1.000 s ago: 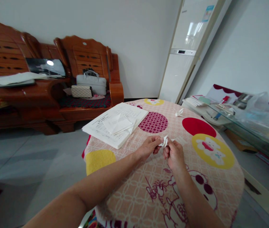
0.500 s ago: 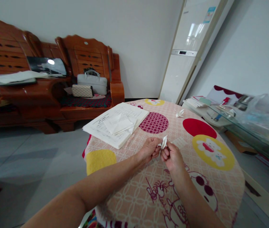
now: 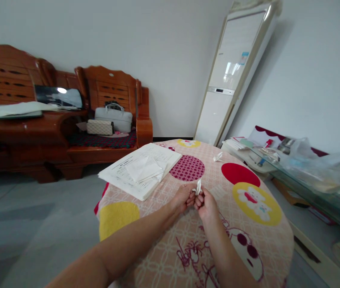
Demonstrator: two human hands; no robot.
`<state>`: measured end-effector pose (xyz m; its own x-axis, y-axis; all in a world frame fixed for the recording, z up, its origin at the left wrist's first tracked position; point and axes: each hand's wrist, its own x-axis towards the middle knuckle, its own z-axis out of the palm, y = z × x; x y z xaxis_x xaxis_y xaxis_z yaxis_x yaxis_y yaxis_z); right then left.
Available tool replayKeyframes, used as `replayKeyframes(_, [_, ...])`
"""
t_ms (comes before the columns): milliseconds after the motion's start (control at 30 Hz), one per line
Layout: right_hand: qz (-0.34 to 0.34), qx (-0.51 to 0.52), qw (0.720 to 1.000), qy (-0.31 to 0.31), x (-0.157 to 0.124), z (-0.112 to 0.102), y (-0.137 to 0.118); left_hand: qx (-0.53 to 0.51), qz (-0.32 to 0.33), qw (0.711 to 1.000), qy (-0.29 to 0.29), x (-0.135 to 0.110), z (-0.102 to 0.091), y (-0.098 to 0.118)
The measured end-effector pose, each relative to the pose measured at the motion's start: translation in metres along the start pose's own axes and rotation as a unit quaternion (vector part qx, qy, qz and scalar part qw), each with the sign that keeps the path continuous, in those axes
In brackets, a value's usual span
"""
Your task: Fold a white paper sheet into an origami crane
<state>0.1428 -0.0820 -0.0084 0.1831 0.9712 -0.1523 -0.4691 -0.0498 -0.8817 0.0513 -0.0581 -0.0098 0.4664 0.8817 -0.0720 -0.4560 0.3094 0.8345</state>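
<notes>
Both my hands meet over the middle of a round table (image 3: 157, 256) with a pink patterned cloth. My left hand (image 3: 182, 197) and my right hand (image 3: 206, 203) pinch a small folded white paper (image 3: 199, 186) between their fingertips, holding it upright just above the cloth. The fingers of both hands are curled closed around it. A stack of printed white sheets (image 3: 141, 168) lies on the table's far left. A small folded white paper figure (image 3: 218, 157) sits on the far side of the table.
A carved wooden sofa (image 3: 109, 92) with a grey bag (image 3: 114, 118) stands at the back left. A tall white air conditioner (image 3: 230, 80) is in the corner. A glass-topped low table (image 3: 302, 176) with papers and a plastic bag runs along the right.
The view has tilted up and back, so everything sits lower in the picture. My hands have drawn closer together around the folded paper, which now stands more upright.
</notes>
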Motion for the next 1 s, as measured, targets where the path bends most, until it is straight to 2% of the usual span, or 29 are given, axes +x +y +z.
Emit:
replayKeyframes(133, [0.053,0.004,0.997,0.054,0.008,-0.001,0.0,-0.003,-0.002,1.0,0.012,0.006,0.002,-0.004])
replayKeyframes(267, [0.063,0.007,0.994,0.091,0.011,-0.003,-0.001,-0.005,0.002,1.0,0.019,0.01,0.007,-0.009])
replayKeyframes(467, [0.02,0.009,0.995,0.097,0.001,-0.008,-0.001,0.001,-0.019,1.0,0.004,0.005,0.005,-0.01])
replayKeyframes(567, [-0.018,0.003,0.994,0.107,-0.003,-0.009,-0.002,0.002,-0.016,1.0,0.018,0.003,0.002,-0.009])
replayKeyframes(700, [-0.039,0.001,0.995,0.095,-0.007,-0.008,-0.005,-0.012,0.001,0.999,0.035,0.002,0.0,-0.008])
replayKeyframes(833, [-0.021,0.011,0.998,0.055,-0.01,-0.007,-0.008,-0.04,0.007,0.999,0.031,0.004,-0.001,-0.007])
replayKeyframes(1000, [-0.007,0.031,0.999,0.039,-0.01,-0.007,-0.011,-0.06,0.004,0.998,0.024,0.005,-0.001,-0.008])
